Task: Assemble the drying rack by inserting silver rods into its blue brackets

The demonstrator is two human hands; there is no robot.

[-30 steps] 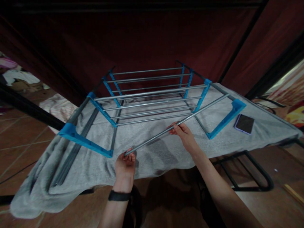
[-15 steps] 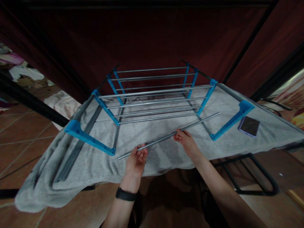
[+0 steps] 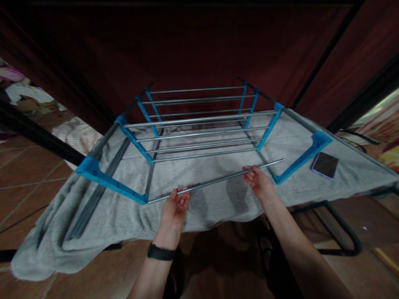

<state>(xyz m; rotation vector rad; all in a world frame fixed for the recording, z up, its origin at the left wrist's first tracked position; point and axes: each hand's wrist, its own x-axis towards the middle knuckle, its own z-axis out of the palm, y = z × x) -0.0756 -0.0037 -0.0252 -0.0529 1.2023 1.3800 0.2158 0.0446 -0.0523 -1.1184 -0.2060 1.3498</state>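
Note:
Both hands hold one slim metal rod (image 3: pixel 215 181) above the grey cloth, its right end a little higher in view. My left hand (image 3: pixel 175 206) is closed round it near its left end, and my right hand (image 3: pixel 257 181) grips it toward the other end. The rod's left tip meets or lies just beside the lower end of the left blue plastic bracket (image 3: pixel 109 182); I cannot tell if it is inserted. Its right tip is apart from the right blue bracket (image 3: pixel 301 160). Behind stands the rack frame (image 3: pixel 199 120), metal rods set between blue side pieces.
Several loose grey tubes (image 3: pixel 93 203) lie on the left of the grey cloth (image 3: pixel 205 216). A phone (image 3: pixel 325 165) rests by the right bracket. A dark red panel (image 3: pixel 193 45) rises behind the rack. A black metal frame (image 3: pixel 336 228) is below at the right.
The rod's left end has come up to the left bracket's lower end, and its right end has lowered. My right hand has slid or moved to the right, farther from my left.

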